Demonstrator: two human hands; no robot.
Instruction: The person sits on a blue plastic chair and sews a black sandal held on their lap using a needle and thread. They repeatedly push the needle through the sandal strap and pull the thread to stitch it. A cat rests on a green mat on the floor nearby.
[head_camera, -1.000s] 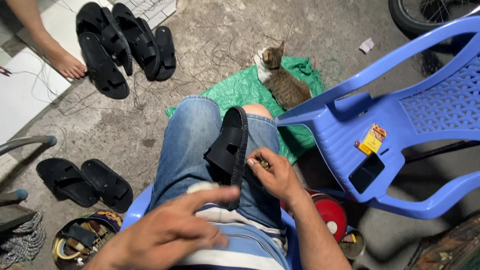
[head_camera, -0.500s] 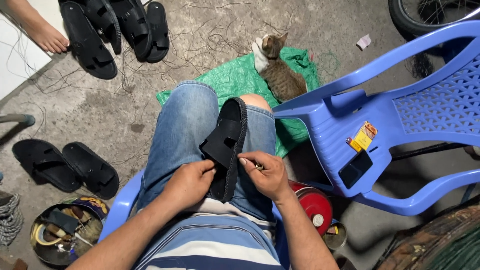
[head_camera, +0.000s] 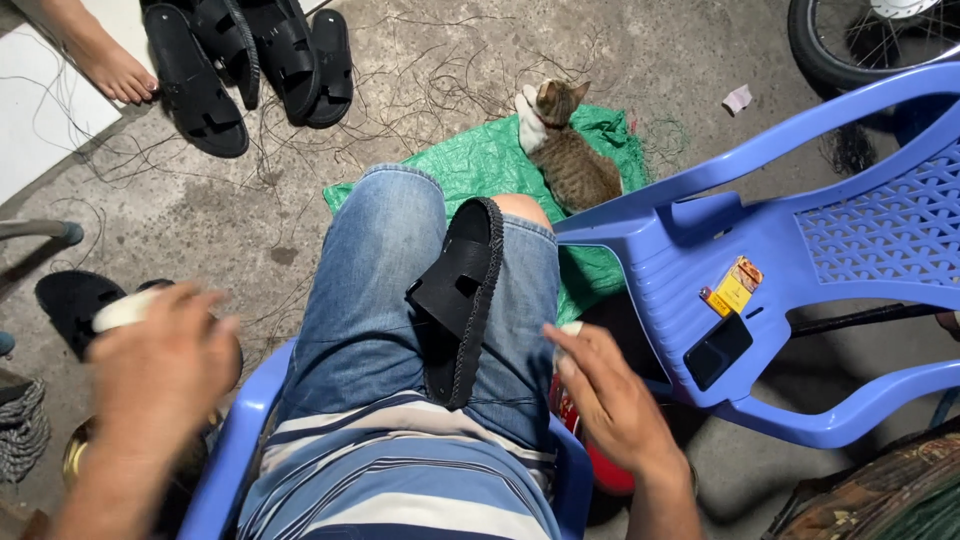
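Blurred, the left hand (head_camera: 160, 365) curls around a small pale object (head_camera: 122, 310) out to the left of the lap. The right hand (head_camera: 610, 400) hangs open and empty beside the right thigh. Between them a black sandal (head_camera: 462, 295) lies on the denim shorts (head_camera: 390, 290). Beyond, a kitten (head_camera: 570, 150) sits on a green sheet (head_camera: 480, 165) beside a blue plastic chair (head_camera: 800, 250).

A rough concrete floor (head_camera: 400, 90) strewn with thin threads. A green sheet (head_camera: 480, 165) lies on it, a cat (head_camera: 570, 160) resting there. A blue plastic chair (head_camera: 800, 260) stands beside, near a wheel (head_camera: 850, 40).
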